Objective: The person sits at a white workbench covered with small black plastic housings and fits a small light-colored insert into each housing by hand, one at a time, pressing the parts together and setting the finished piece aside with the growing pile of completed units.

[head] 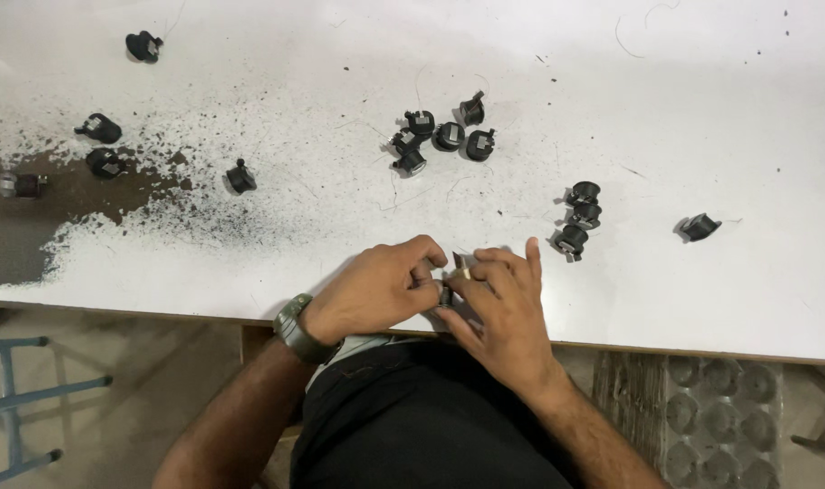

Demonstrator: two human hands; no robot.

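My left hand (381, 288) and my right hand (503, 303) meet at the near edge of a white table (702, 290). Between their fingertips they pinch one small black bobbin-like part (449, 288) with a metal piece on top. A watch sits on my left wrist. A cluster of several similar black parts (441, 136) lies farther back at the centre. Three more black parts (578, 217) lie to the right of my hands, and a single black part (700, 226) beyond them.
Loose black parts lie at the left: one (240, 177), a pair (101, 145), one at the far back (143, 45). A silver-ended part (21, 185) rests on a worn dark patch. A moulded tray (720, 421) sits under the table's right side.
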